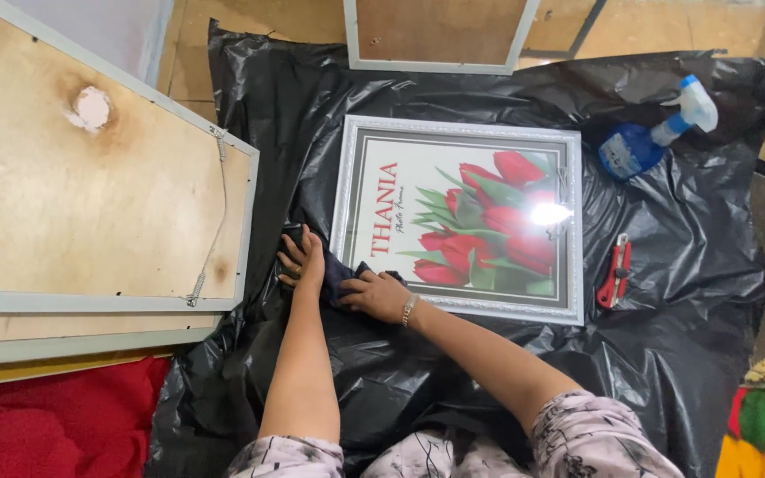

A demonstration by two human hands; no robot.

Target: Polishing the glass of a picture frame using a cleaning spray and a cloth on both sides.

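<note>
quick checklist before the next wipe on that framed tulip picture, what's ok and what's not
1. Dark cloth in hand: ok, left hand and right hand both on it.
2. Framed picture flat on black plastic sheet: ok.
3. Spray bottle near: ok, lying beyond the frame's top right corner.
4. Red cutter off the glass: ok.
5. Glass clean: cannot tell, glare.
</note>
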